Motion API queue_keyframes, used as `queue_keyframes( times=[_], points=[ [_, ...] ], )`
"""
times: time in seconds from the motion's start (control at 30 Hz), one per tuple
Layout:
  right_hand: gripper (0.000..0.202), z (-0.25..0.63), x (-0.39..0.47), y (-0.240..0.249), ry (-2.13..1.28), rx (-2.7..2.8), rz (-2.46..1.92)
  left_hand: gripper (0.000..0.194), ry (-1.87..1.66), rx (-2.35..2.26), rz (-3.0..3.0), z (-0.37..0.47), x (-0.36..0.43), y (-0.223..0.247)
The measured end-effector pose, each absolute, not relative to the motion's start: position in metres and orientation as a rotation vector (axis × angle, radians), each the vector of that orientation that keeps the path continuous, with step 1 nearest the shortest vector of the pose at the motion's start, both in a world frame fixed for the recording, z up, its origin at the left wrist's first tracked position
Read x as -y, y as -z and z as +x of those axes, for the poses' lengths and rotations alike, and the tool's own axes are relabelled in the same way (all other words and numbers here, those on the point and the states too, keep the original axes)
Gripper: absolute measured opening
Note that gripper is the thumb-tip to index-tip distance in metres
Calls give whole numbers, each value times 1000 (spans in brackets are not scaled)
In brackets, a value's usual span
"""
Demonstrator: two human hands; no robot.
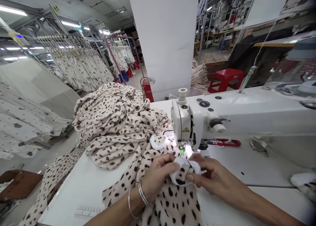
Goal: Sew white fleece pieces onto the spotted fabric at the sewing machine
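Observation:
Both my hands pinch a small bunched piece of cream fabric with dark spots and a white edge [184, 171], just in front of the needle of a white sewing machine [192, 120]. My left hand [156, 176], with metal bangles on the wrist, grips the piece from the left. From the right, my right hand [212, 176] holds the same piece with thumb and fingers. The spotted cloth runs down toward me and joins a big heap of the same fabric [116, 120] on the table to the left.
Red-handled scissors [225, 142] lie on the white table [81, 186] behind the machine head. A white ring-shaped piece [159, 142] rests on the heap. Racks of hanging garments [79, 64] stand far left, a white pillar [165, 38] and a red stool [225, 78] behind.

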State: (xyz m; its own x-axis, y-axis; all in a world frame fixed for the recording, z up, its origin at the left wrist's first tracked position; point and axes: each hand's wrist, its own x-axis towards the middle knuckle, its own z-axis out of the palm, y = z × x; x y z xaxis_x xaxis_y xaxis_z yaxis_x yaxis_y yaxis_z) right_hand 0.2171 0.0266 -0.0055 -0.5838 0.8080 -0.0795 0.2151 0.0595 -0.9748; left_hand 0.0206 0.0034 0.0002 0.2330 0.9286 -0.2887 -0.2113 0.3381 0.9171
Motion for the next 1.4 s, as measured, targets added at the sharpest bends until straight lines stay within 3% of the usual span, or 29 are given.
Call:
queue_keyframes(
  times=[0.1,0.27,0.4,0.53,0.67,0.77,0.83,0.93,1.07,1.23,1.4],
  points=[
    [15,223,-23,14,-1349,1927,-821,34,-881,-924,823,18,-4,0],
    [34,229,-23,33,-773,2124,-763,52,-745,-820,979,10,-4,-3],
    [32,230,-30,37,-486,2062,-941,36,-820,-1229,1105,7,-7,-11],
    [24,230,-27,34,-287,2090,-894,29,-622,-1501,1257,8,-6,-12],
    [31,222,-14,33,-288,2375,-682,19,-597,-1481,1592,4,-7,-17],
    [30,219,-10,33,-347,2512,-630,27,-862,-1820,1719,-8,-22,-27],
    [28,219,-10,33,-345,2543,-626,36,-775,-1974,1660,-17,-38,-29],
    [27,222,-13,35,-341,2555,-614,43,-666,-1881,1606,-26,-57,-20],
    [26,222,-16,34,-312,2521,-582,30,-754,-1638,1565,-36,-63,-2],
    [27,222,-16,27,-354,2569,-585,52,-802,-1370,1538,-55,-52,-1],
    [32,225,-18,33,-422,2591,-572,45,-839,-1427,1608,-62,-50,-6]
  ],
)
